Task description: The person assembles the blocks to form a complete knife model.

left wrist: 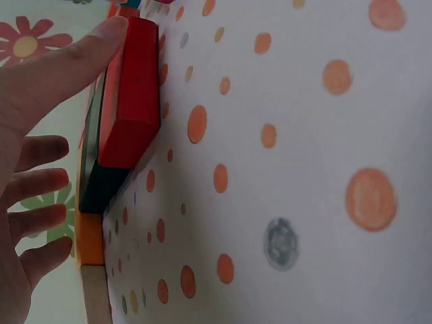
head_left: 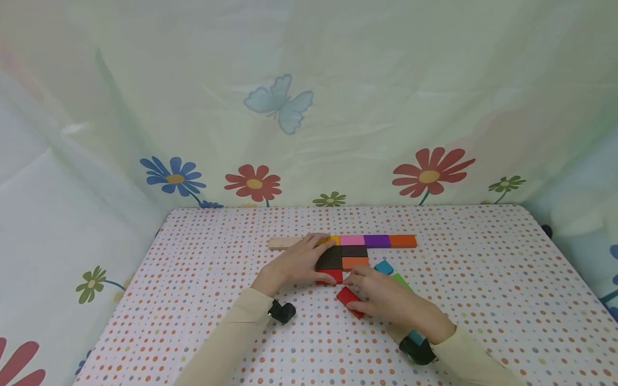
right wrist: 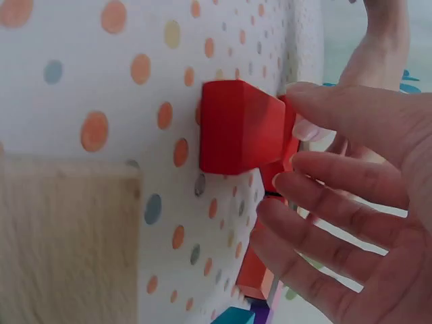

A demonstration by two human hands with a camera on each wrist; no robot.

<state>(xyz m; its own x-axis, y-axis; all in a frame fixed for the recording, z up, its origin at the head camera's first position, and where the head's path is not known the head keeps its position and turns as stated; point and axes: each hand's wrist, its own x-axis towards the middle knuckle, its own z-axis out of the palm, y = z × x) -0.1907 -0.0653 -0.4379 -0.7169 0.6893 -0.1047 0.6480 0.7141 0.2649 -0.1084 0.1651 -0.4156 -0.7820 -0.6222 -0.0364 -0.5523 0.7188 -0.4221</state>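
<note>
Flat coloured blocks lie joined on the table in front of both hands. My left hand [head_left: 299, 262] reaches over their left side, its thumb touching a red block [head_left: 330, 277] at the near end, other fingers spread near the black blocks [head_left: 330, 261]. In the left wrist view that thumb lies along the top edge of the red block [left wrist: 138, 88]. A second red block [head_left: 348, 300] lies loose and slanted, close to the first. My right hand [head_left: 386, 297] hovers over it with loosely extended fingers; in the right wrist view the thumb tip is just beyond this red block [right wrist: 239, 128].
The far row runs from plain wood [head_left: 285, 243] through yellow [head_left: 335, 240], pink [head_left: 352, 240] and purple [head_left: 376, 241] to orange [head_left: 403, 241]. Loose blue [head_left: 384, 267] and green [head_left: 402, 281] blocks lie beside the right hand. A wooden block [right wrist: 67, 236] is near the right wrist.
</note>
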